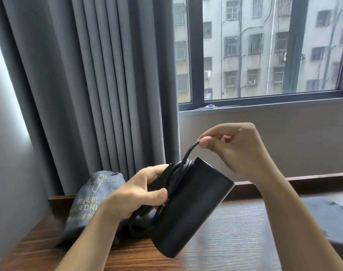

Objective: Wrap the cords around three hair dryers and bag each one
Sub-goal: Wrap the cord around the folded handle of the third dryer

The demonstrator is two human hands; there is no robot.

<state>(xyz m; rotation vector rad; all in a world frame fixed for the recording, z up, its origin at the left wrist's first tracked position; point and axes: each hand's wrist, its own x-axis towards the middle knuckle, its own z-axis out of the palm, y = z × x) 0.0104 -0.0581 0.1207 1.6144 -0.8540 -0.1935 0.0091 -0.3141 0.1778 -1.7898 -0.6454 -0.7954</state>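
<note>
Black plastic hair dryer, rigid and probably light, held above the wooden table.

Its smooth barrel looked slippery; the left hand curled around the handle end over the wound coils, a sound hold. The right hand pinched the pliable black cord between thumb and fingertips, other fingers loosely bent.
</note>
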